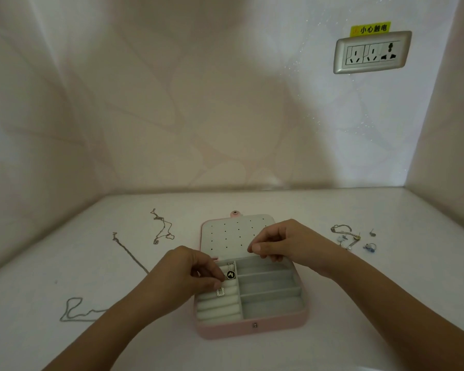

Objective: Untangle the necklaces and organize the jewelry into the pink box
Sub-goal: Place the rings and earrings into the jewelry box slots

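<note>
The pink jewelry box (252,329) lies open on the table, its perforated lid panel (231,234) flat behind the compartments. My left hand (188,274) pinches a small sparkly rectangular pendant (220,292) over the ring rolls at the box's left. A black round pendant on a bead chain (230,274) lies in the rolls beside it. My right hand (281,242) pinches something thin at the lid's front edge; what it holds is too small to tell. Three loose chains lie left of the box: (162,227), (129,253), (75,310).
A small heap of jewelry (346,235) with earrings and a blue-stoned ring (369,247) sits right of the box. Walls close the table at the back and right. A wall socket (371,52) is up on the back wall.
</note>
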